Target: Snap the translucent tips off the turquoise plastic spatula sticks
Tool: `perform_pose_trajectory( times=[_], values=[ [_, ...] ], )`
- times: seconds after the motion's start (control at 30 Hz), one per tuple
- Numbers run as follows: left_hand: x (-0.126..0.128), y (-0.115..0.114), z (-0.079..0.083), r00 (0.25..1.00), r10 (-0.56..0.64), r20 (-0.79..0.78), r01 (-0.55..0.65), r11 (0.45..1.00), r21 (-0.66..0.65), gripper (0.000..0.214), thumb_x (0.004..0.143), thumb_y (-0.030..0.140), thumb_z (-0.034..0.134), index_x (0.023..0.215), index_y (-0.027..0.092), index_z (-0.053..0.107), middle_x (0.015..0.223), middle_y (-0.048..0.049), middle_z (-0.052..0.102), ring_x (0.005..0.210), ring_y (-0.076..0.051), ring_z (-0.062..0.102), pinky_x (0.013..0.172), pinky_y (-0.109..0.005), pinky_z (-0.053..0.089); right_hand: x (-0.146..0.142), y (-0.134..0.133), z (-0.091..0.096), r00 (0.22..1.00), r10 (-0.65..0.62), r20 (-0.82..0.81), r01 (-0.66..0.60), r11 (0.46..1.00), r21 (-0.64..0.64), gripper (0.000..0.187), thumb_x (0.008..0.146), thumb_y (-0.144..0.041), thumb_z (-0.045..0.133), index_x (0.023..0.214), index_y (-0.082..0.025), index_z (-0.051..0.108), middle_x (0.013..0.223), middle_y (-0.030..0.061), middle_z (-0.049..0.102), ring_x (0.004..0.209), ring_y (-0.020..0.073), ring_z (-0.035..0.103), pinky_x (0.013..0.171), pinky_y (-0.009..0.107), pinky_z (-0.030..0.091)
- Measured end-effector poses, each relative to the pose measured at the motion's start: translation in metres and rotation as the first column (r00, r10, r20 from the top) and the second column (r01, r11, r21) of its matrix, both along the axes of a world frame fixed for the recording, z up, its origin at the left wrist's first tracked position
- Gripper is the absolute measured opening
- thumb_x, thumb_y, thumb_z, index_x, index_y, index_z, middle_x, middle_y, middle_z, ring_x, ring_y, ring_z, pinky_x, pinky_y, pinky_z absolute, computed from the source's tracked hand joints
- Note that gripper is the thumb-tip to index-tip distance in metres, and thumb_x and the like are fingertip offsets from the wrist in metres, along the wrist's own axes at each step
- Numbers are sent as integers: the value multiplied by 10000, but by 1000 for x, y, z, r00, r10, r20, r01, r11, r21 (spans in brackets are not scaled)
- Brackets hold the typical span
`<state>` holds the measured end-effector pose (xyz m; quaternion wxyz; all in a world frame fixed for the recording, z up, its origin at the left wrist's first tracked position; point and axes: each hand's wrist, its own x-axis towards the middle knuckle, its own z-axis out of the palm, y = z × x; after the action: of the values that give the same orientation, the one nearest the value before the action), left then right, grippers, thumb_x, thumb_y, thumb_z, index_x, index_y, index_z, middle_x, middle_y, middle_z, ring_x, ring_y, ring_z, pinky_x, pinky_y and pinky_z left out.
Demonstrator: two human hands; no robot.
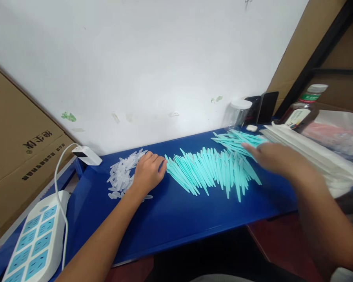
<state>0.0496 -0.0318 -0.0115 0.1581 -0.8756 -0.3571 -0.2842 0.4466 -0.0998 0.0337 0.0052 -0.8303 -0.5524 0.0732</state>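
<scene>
Left hand (148, 172) curled on clear caps (120, 177), grip unclear; right hand (270, 156) flat, open over teal sticks (208, 169) near the worktop's (170, 219) back edge; a careless sweep could scatter them.

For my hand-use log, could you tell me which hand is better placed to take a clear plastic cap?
Probably left: the left hand rests on the clear plastic caps; the right hand is over the teal sticks.
</scene>
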Motion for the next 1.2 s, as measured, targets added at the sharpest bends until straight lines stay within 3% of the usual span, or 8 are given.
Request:
perform_pose_trajectory(
  times=[0.1,0.23,0.43,0.57,0.67,0.9,1.07,1.2],
  values=[
    [4,-4,-1,999,-42,-22,41,999,-12,226,1035,253,544,912,162,710,802,-97,701,802,-250,598,753,-401,494,-27,-23,-29,996,-85,33,86,995,-39,871,991,-809,241,1034,-71,701,1109,309,689,1016,447,686,819,501,486],
    [7,-8,-6,998,-62,-26,61,997,-55,226,1043,243,538,928,157,712,811,-92,706,813,-243,603,748,-395,510,-53,-35,-47,993,-75,88,78,996,-32,800,1029,-726,324,1224,-4,609,1174,304,657,1029,421,704,764,446,535],
    [12,-12,-11,995,-96,-19,93,988,-127,226,1042,241,545,919,161,716,814,-84,715,816,-239,611,751,-397,521,-62,-37,-46,999,-46,-1,46,993,-104,632,1084,-599,298,1150,-61,624,1077,236,691,979,389,727,770,437,538],
    [16,-15,-12,995,-102,3,101,983,-153,248,1051,246,526,902,174,711,796,-77,710,796,-233,607,737,-393,518,-66,-24,-46,993,-113,-22,112,992,-50,807,1031,-732,285,1237,-11,583,1175,296,656,1013,420,718,781,462,553],
    [18,-17,-12,994,-112,21,114,979,-169,244,1052,248,529,911,176,715,784,-71,707,783,-228,607,737,-389,515,-73,-14,-48,984,-177,8,177,984,-19,869,1031,-722,291,1331,66,500,1221,355,617,1026,446,717,788,479,561],
    [19,-19,-13,989,-143,38,148,967,-208,259,1054,248,526,874,178,699,749,-55,695,764,-220,603,711,-365,495,-83,-5,-53,980,-199,15,198,980,13,639,1077,-520,341,1289,60,506,1139,312,645,1010,420,733,799,455,564],
    [20,-20,-10,983,-160,89,177,956,-233,263,1054,241,524,853,185,685,754,-51,708,744,-207,619,705,-342,493,-90,-2,-46,981,-183,-57,182,983,-29,584,1070,-468,409,1304,58,509,1181,327,653,1124,440,699,893,473,543],
    [22,-21,-12,976,-180,125,207,945,-253,254,1053,244,525,861,190,682,743,-41,711,735,-204,629,706,-340,490,-93,-4,-44,982,-160,-97,157,987,-47,554,1068,-438,425,1305,52,525,1164,312,679,1108,419,709,854,447,543]
  ],
)
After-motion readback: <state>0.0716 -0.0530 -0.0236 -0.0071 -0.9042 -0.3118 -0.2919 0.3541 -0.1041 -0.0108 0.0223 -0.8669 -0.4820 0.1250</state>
